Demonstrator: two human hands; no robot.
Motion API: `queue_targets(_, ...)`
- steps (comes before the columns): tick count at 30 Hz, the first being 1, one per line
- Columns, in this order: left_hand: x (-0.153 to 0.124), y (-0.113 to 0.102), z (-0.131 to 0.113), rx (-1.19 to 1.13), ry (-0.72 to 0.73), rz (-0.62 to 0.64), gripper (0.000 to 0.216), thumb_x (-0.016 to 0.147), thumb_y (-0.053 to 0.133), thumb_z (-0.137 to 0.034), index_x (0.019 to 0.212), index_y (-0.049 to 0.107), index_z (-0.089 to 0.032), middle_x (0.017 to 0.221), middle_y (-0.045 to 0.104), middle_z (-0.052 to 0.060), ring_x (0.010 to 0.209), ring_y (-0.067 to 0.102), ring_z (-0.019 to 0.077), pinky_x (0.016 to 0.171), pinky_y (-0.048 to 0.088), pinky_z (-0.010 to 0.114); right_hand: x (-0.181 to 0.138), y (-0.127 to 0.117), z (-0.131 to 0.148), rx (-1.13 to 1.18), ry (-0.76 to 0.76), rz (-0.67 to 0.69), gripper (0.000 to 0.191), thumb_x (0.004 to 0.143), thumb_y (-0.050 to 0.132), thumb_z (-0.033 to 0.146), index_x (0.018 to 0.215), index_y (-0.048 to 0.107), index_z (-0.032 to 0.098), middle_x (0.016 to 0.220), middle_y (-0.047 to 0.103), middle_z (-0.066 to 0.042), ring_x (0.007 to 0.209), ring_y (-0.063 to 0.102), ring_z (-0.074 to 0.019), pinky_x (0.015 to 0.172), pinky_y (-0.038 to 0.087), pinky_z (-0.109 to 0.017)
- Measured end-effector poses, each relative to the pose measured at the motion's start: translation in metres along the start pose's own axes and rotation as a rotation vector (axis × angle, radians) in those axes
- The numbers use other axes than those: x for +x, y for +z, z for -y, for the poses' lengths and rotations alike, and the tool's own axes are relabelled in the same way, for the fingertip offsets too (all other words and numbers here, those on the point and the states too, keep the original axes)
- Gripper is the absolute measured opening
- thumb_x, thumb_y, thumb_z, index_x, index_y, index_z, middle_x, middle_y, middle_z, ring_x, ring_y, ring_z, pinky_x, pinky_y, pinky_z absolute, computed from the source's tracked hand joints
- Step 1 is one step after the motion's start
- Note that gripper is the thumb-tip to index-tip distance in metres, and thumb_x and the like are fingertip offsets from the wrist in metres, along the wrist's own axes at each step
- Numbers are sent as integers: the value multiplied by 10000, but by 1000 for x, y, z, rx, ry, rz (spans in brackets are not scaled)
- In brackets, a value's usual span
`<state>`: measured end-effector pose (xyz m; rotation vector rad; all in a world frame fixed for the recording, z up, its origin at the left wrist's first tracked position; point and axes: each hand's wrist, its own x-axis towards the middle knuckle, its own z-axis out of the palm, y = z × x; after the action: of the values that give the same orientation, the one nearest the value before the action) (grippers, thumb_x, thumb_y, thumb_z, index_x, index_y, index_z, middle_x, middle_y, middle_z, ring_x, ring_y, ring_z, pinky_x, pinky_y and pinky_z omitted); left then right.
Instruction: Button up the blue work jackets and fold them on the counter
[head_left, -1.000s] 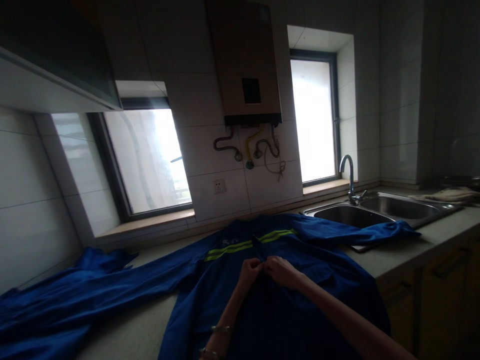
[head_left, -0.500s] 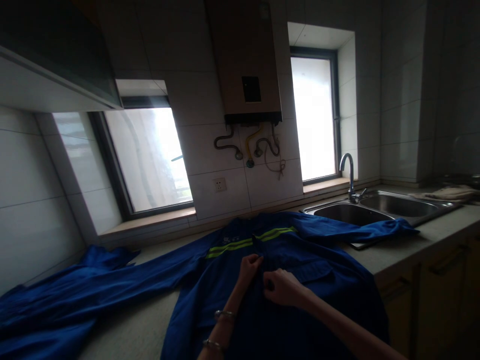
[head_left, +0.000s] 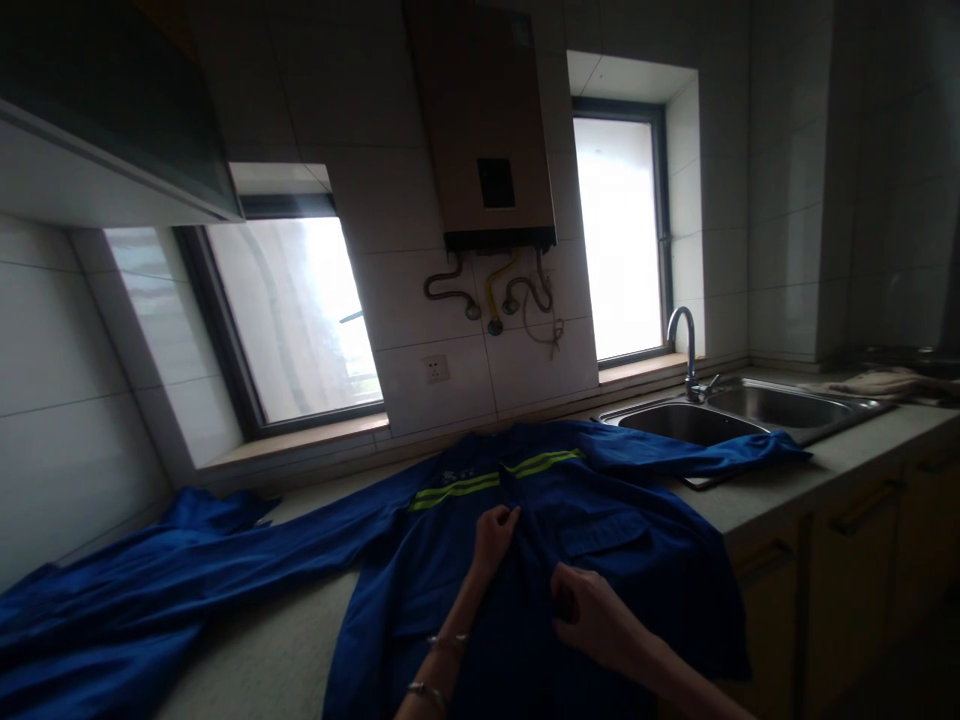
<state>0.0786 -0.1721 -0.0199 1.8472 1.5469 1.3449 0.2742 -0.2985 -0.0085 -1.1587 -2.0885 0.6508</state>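
A blue work jacket with yellow-green chest stripes lies spread on the counter, front up, its sleeves stretched to both sides. My left hand, bracelets on its wrist, pinches the jacket's front opening just below the stripes. Lower and to the right, my right hand is closed with its fingers curled at the front edge of the jacket, near a pocket flap. What lies between the right fingertips is hidden by the hand and the dim light.
More blue cloth lies on the counter at the left. One sleeve reaches over the edge of the double sink, which has a curved tap. A water heater hangs on the tiled wall between two windows. A pale cloth lies far right.
My right hand has moved right and down, away from my left hand. My left hand stays at the jacket's front opening. The view has shifted slightly.
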Motion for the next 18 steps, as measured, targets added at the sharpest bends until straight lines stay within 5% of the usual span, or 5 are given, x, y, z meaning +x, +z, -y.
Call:
queue_targets(3, -13, -9, -8, 70, -105, 99, 560, 684, 516, -639, 411, 496, -151, 385, 423, -19, 423, 396, 101, 466, 259, 237, -5, 2, -10, 141, -16, -13, 192, 627, 510, 87, 796, 549, 169, 723, 545, 24, 588, 493, -82, 516, 325, -170)
queue_targets(9, -55, -24, -27, -7, -409, 633, 567, 589, 570, -695, 490, 557, -137, 405, 520, 11, 338, 397, 87, 375, 254, 223, -6, 13, -23, 219, -63, -141, 242, 703, 447, 45, 805, 630, 167, 834, 545, -10, 616, 502, -78, 545, 365, -177)
queue_targets(18, -69, 7, -36, -189, -363, 399, 340, 573, 630, -472, 501, 514, -161, 328, 375, -70, 294, 338, 71, 351, 181, 207, 4, 8, -11, -173, -186, -109, 172, 812, 506, 119, 854, 647, 209, 872, 588, -12, 753, 577, -112, 645, 406, -192)
